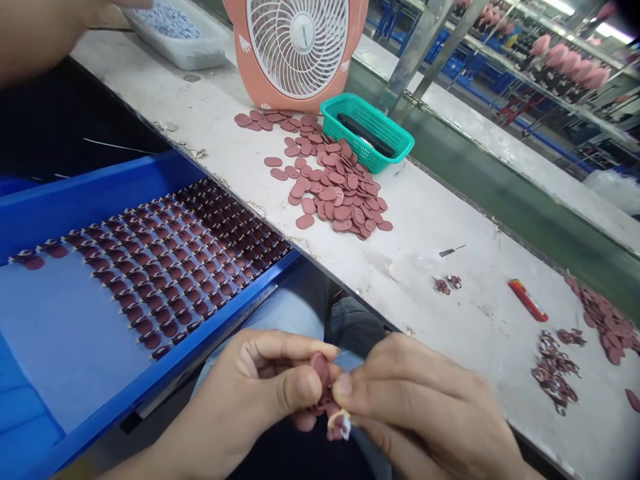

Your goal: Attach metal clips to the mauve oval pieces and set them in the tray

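Both hands meet at the bottom centre, above my lap. My left hand [270, 387] pinches a small maroon piece [320, 367] with an oval disc at its top and a white and yellow bit at its lower end. The fingertips of my right hand [405, 400] close on the same piece from the other side. To the left, a blue tray [90, 183] holds rows of similar maroon pieces on a pale sheet. A pile of maroon oval discs [340, 193] lies on the white table [425, 207].
An orange fan [303, 33] stands behind the discs, beside a green basket [367, 130] with a black object inside. Rightward lie a thin needle-like tool [451, 251], a red object [528, 300], small figures [555, 370] and more discs [605, 317]. Someone's arm [40, 37] is at upper left.
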Motion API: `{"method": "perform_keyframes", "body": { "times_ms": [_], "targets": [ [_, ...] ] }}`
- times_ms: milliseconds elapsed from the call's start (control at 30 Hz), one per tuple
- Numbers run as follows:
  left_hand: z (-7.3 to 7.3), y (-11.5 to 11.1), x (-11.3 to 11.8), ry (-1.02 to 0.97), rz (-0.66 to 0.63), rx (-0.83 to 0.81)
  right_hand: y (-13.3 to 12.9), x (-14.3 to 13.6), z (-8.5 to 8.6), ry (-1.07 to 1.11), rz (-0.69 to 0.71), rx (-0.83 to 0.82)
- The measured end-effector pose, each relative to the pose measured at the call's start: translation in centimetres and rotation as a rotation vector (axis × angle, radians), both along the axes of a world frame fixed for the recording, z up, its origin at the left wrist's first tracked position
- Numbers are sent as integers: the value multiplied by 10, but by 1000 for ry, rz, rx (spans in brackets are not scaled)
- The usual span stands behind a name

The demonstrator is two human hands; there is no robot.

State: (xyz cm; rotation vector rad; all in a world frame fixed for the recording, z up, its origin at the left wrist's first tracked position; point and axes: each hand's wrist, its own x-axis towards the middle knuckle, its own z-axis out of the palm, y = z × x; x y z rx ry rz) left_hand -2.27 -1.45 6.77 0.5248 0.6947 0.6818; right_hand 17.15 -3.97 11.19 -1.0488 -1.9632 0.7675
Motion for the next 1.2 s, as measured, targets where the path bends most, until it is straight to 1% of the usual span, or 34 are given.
{"method": "perform_keyframes", "body": {
  "times_ms": [100,200,333,500,633,733,800,900,1033,1200],
  "targets": [
    [4,2,1,-39,-33,-2,-2,-2,3,-13,-13,1],
    [4,5,2,-61,-52,-3,0,-3,1,-32,-6,-8],
    [1,7,2,-61,-34,-7,3,-1,-2,-23,-13,-3],
    [-6,9,1,-30,-17,-44,8,-1,-2,-56,43,23],
    [-11,10,-1,-18,-40,-40,12,-3,-2,-82,17,34],
    [-12,10,-2,12,-68,-37,12,-1,-3,-92,-13,35],
    [-11,10,-2,27,-77,-50,11,1,-5,-93,-4,27],
    [-11,10,-2,35,-66,-80,10,1,-9,-77,25,5],
    [-12,8,0,56,-28,-128,10,-1,-14,-45,6,11],
    [-12,4,1,71,-22,-159,11,-2,-15,-41,21,0]
  ]
}}
